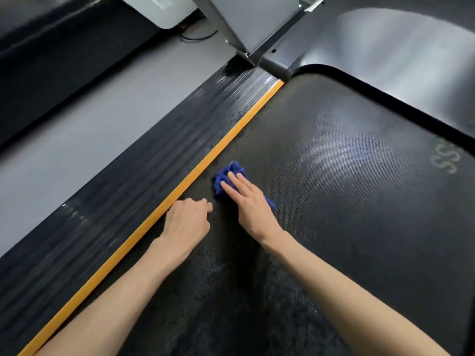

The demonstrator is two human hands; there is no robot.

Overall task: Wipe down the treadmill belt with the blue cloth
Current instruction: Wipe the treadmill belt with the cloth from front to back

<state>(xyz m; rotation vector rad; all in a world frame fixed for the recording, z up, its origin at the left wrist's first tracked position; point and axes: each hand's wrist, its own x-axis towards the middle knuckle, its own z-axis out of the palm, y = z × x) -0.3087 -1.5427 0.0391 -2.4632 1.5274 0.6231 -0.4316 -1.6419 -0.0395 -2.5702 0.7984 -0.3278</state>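
The single head-worn, wide-angle view looks forward and steeply down from close above the treadmill belt [334, 181], both forearms [347, 299] entering at the bottom edge. It faces the machine's front end, with the motor cover [385, 47] at top right and grey floor [97, 129] along the left.

A smooth grey floor [77, 140] lies beside a ribbed black side rail [156, 163] edged with an orange strip [207, 163], with a thin black cable [198, 38] on it farther off.

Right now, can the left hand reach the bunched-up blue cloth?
Probably yes. The left hand sits on the black treadmill belt beside the bunched-up blue cloth, only bare belt between, though the right hand covers much of it.
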